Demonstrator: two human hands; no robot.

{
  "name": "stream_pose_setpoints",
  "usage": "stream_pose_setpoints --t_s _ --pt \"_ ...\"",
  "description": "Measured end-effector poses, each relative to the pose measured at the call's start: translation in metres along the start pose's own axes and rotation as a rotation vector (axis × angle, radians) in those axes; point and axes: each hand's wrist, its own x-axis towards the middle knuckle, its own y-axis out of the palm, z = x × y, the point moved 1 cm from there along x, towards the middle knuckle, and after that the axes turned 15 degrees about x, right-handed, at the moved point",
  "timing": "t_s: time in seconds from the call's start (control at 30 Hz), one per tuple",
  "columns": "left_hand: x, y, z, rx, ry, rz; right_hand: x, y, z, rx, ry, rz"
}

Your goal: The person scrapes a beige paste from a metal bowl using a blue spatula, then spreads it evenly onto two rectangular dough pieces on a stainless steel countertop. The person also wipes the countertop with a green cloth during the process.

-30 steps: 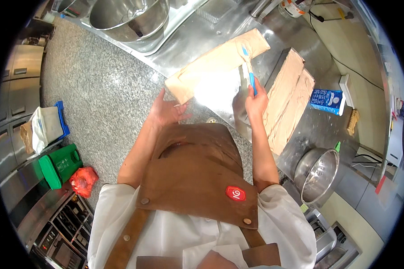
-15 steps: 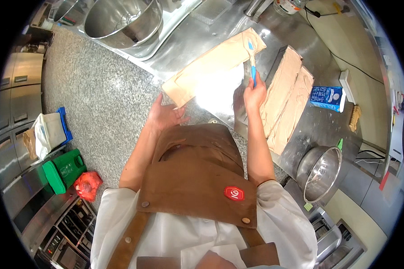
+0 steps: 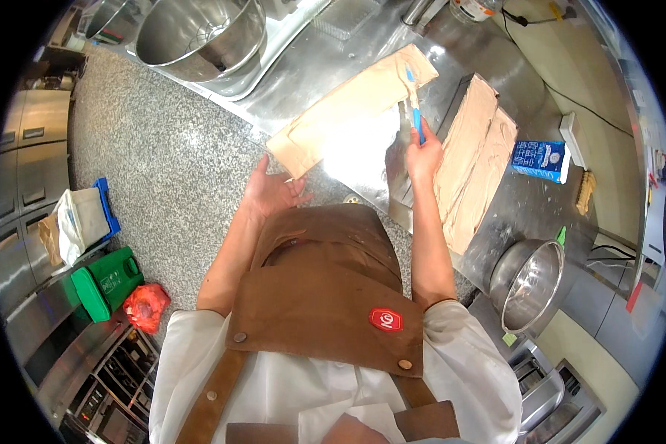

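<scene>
A long flat strip spread with pale brown cream (image 3: pixel 348 111), perhaps a cake layer, lies slantwise on the steel worktop. My right hand (image 3: pixel 425 157) is closed round the handle of a spatula (image 3: pixel 417 124), blue and smeared with cream. The spatula's far end rests on or just over the strip's right end. By the near left corner of the strip is my left hand (image 3: pixel 276 191), open with fingers apart and holding nothing. Whether it touches that corner I cannot tell. To the right, two more cream-covered strips (image 3: pixel 475 159) lie side by side.
A large steel mixing bowl (image 3: pixel 200 44) with a whisk inside stands at the far left. On the right are a blue carton (image 3: pixel 540 161), a brush (image 3: pixel 586 192) and an empty-looking steel bowl (image 3: pixel 527 287). A clear plastic container (image 3: pixel 345 16) sits at the back. Strong glare whitens part of the worktop.
My right hand and the spatula have shifted slightly toward me and to the right along the strip's end. My left hand stays almost where it was.
</scene>
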Motion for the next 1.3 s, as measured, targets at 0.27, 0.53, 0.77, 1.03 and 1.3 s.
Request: stream_pose_setpoints --t_s 0.27,0.53,0.77,1.03,1.3 --pt "0.001 -0.004 -0.001 0.01 0.0 0.013 -0.016 -0.001 0.02 0.127 0.136 0.016" --pt "0.0 0.0 -0.003 -0.013 -0.011 0.024 -0.058 0.01 0.028 0.133 0.057 0.024" --pt "0.001 -0.004 -0.006 0.003 -0.035 0.026 -0.083 0.016 0.036 0.135 0.05 0.035" --pt "-0.001 0.001 -0.008 0.02 -0.05 -0.005 -0.093 0.016 0.038 0.072 0.043 0.012" --pt "0.0 -0.002 -0.008 0.032 -0.058 0.016 -0.109 0.012 0.048 0.078 0.084 0.129"
